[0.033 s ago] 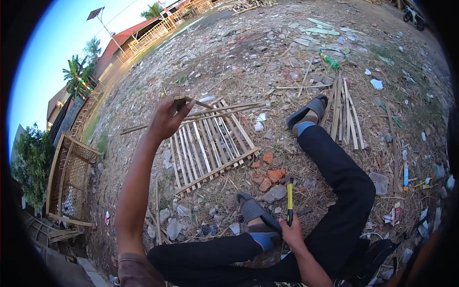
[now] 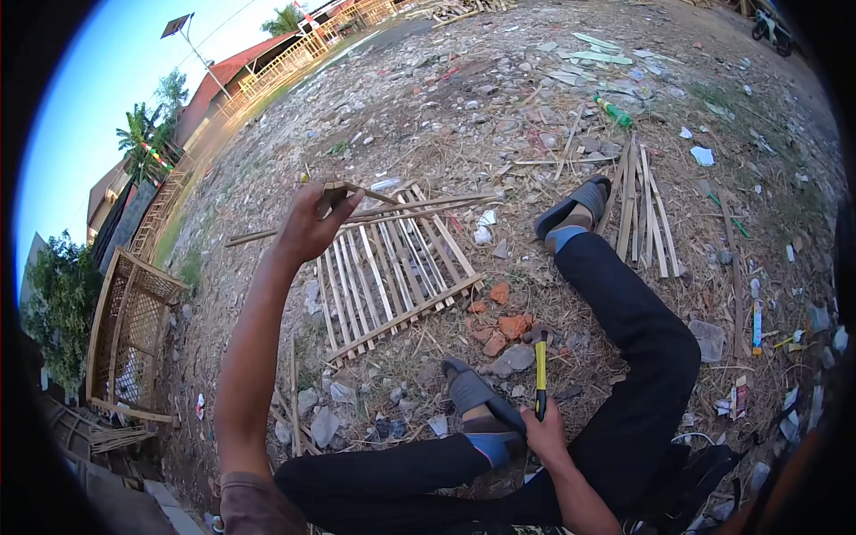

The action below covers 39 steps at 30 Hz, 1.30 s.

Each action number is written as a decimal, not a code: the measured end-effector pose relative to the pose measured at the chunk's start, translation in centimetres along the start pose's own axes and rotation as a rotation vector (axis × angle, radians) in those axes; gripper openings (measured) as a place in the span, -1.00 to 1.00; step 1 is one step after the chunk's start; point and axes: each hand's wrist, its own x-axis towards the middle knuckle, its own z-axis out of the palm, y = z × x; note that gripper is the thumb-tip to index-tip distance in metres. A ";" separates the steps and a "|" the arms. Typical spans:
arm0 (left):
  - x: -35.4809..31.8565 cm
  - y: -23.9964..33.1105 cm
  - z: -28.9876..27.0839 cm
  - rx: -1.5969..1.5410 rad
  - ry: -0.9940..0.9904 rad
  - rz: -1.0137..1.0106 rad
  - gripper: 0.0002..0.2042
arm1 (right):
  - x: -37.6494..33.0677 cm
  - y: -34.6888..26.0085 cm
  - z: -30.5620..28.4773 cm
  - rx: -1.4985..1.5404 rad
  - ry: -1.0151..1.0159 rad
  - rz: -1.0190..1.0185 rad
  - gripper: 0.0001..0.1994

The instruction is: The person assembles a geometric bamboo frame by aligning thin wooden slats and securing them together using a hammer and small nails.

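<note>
My left hand [image 2: 312, 221] is raised on an outstretched arm, its fingers closed around one end of a wooden slat [image 2: 374, 195]. Beyond the fingers, the slat points away to the right. Under and beside that hand lies a slatted wooden frame [image 2: 406, 319], with parallel strips between its rails. Loose long strips [image 2: 437, 204] lie across its far end. Down by my left foot, my right hand [image 2: 546, 429] grips the dark lower handle of a hammer [image 2: 540, 367] with a yellow shaft. The hammer's head is up, close to broken brick pieces [image 2: 513, 326].
A bundle of wooden slats [image 2: 640, 209] lies beyond my right sandal [image 2: 578, 207]. A green bottle [image 2: 613, 111] rests farther off. To the left stands a wooden lattice frame [image 2: 134, 334]. Stones and litter cover the ground around my feet.
</note>
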 end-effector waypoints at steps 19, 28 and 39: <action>-0.3 0.9 0.7 -0.834 0.419 -0.420 -0.65 | -0.3 -0.3 0.1 -0.063 -0.010 0.007 -0.64; 0.3 0.4 0.1 -1.047 0.557 -0.563 -0.57 | -0.6 -1.1 -0.2 -0.036 -0.030 0.021 -0.64; 0.7 -0.3 -0.5 -1.002 0.698 -0.577 -0.58 | -0.6 -0.8 -0.2 -0.055 -0.030 0.005 -0.66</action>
